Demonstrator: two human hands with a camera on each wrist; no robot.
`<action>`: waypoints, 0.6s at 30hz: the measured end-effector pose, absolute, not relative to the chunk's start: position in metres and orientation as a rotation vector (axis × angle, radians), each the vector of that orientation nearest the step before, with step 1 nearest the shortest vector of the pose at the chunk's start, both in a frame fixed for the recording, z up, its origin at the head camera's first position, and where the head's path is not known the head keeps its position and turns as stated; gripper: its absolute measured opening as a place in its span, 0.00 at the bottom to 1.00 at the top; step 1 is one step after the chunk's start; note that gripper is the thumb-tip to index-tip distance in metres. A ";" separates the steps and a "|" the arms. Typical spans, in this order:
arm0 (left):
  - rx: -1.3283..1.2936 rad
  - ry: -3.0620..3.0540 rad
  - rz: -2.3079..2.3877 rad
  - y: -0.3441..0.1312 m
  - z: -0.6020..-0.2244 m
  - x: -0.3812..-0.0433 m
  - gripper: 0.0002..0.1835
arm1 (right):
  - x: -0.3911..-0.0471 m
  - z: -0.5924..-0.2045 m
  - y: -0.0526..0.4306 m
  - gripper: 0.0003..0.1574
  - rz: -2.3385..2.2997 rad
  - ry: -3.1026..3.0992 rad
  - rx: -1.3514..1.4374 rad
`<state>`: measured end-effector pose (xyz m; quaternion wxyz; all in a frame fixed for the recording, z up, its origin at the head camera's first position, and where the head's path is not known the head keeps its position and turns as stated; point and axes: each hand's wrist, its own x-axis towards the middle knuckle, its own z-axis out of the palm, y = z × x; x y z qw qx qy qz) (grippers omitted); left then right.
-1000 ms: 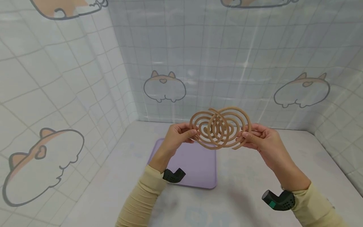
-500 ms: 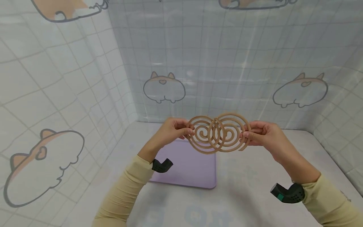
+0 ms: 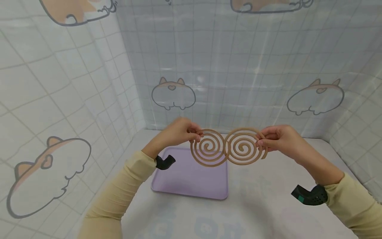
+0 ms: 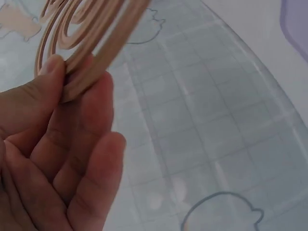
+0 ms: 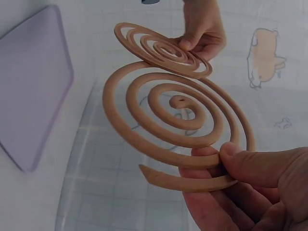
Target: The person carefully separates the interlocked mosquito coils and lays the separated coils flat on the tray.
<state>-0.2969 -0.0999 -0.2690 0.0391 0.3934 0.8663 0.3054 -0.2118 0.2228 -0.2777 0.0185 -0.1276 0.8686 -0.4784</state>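
Two brown mosquito coils hang in the air over the table in the head view. My left hand (image 3: 180,131) pinches the left coil (image 3: 210,165) at its outer ring between thumb and fingers. On the other side, my right hand (image 3: 280,141) pinches the right coil (image 5: 180,101) near the loose end of its outer ring. The coils stand side by side, their outer rings overlapping only at the narrow middle. In the right wrist view the left coil is tilted against the right one. The left wrist view shows just part of a coil above the thumb.
Below the left coil a lilac tray (image 3: 191,181) lies on the white table (image 3: 253,205). Tiled-pattern sheeting (image 3: 238,66) with cartoon dogs rises behind and on both sides. A black wrist camera (image 3: 310,195) sits on the right forearm, another on the left.
The coils have gone from deeply overlapping to overlapping only at their edges. My left hand has moved left and up, and my right hand slightly right. Both coils sit lower in the head view.
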 end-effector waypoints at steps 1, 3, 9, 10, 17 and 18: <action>1.215 2.703 0.867 -0.099 -0.267 -0.297 0.04 | -0.212 -0.277 0.222 0.22 -1.456 2.711 -0.397; 1.241 2.795 0.712 -0.095 -0.263 -0.296 0.03 | -0.213 -0.276 0.222 0.20 -1.410 2.739 -0.425; 1.231 3.000 0.268 -0.080 -0.254 -0.292 0.02 | -0.216 -0.276 0.219 0.16 -1.265 2.868 -0.478; 1.226 3.028 0.213 -0.077 -0.253 -0.291 0.02 | -0.216 -0.277 0.218 0.15 -1.247 2.887 -0.479; 1.183 3.187 0.075 -0.070 -0.257 -0.292 0.02 | -0.221 -0.278 0.221 0.15 -1.209 2.958 -0.447; 1.207 3.218 0.081 -0.071 -0.261 -0.293 0.01 | -0.222 -0.278 0.222 0.16 -1.225 2.954 -0.432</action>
